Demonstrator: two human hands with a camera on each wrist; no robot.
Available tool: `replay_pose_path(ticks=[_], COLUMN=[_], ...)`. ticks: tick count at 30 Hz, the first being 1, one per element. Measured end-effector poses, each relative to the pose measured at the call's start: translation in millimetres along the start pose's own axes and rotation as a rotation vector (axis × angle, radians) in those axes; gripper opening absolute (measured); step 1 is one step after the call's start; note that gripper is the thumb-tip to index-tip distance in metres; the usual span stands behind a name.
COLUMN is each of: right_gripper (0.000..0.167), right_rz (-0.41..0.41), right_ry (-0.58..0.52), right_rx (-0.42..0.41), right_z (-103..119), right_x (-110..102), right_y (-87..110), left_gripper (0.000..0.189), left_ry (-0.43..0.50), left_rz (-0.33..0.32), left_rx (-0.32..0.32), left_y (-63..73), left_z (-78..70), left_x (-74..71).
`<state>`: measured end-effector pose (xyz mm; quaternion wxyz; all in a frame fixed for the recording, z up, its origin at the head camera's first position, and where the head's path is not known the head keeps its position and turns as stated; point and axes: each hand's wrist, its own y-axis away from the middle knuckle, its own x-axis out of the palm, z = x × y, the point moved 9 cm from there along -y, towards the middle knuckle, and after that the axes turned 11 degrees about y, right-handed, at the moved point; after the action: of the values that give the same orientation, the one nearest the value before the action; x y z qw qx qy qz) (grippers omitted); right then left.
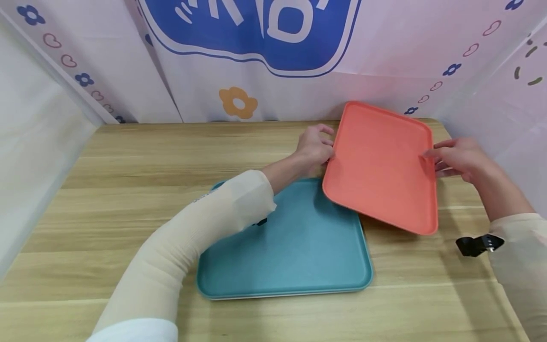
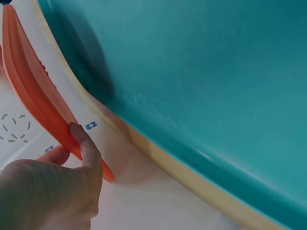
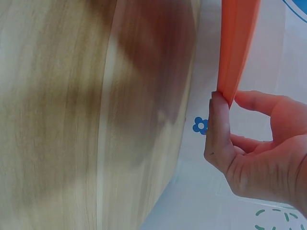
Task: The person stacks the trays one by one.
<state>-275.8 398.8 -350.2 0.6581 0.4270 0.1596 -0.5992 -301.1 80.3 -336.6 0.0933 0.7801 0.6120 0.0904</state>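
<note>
An orange-red rectangular tray (image 1: 384,166) is held tilted above the back right of the table, its near left corner overlapping the teal tray in the head view. My left hand (image 1: 315,146) pinches its left edge; in the left wrist view the thumb lies on one side of the orange rim (image 2: 45,103). At the opposite edge my right hand (image 1: 459,159) grips the rim between thumb and fingers, as the right wrist view also shows (image 3: 259,139). A teal tray (image 1: 286,251) lies flat on the table below my left forearm, with a pale edge showing beneath its rim.
The wooden table (image 1: 107,190) ends at a white printed backdrop (image 1: 290,95) behind and white side sheets. A small black device (image 1: 478,244) sticks out from my right sleeve. My left sleeve (image 1: 205,223) passes over the teal tray's left part.
</note>
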Motion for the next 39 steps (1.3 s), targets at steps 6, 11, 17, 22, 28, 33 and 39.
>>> replay_pose_path(ticks=[6,11,17,22,28,33,39], right_gripper=[0.053,0.047,0.039,0.019,0.018,0.014,0.011], right_rz=[0.034,0.017,-0.016,-0.021,-0.029,-0.053,-0.081], right_ry=[-0.011,0.018,0.009,-0.099,-0.162,-0.163,-0.234], right_rx=[0.006,-0.012,-0.011,-0.015,-0.016,-0.013,0.005], right_z=[1,5,6,5,7,10,12], right_x=[7,7,6,7,9,10,13], right_y=[-3.6,-4.7,-6.2,-7.4,-7.5,-6.6,-6.4], left_gripper=[0.054,0.053,0.056,0.058,0.056,0.055,0.05], left_ry=[-0.013,-0.012,-0.022,-0.025,-0.034,-0.045,-0.018], left_rz=[0.012,0.019,0.041,0.045,0.04,0.038,0.03], left_rx=[-0.005,-0.002,-0.007,-0.015,-0.04,-0.05,-0.057], left_y=[0.4,1.2,1.1,1.9,2.8,3.8,6.1], left_z=[0.1,-0.5,-0.8,1.1,5.8,8.2,11.3], left_x=[-2.1,-6.3,-9.3,-14.9,-22.0,-26.0,-31.4])
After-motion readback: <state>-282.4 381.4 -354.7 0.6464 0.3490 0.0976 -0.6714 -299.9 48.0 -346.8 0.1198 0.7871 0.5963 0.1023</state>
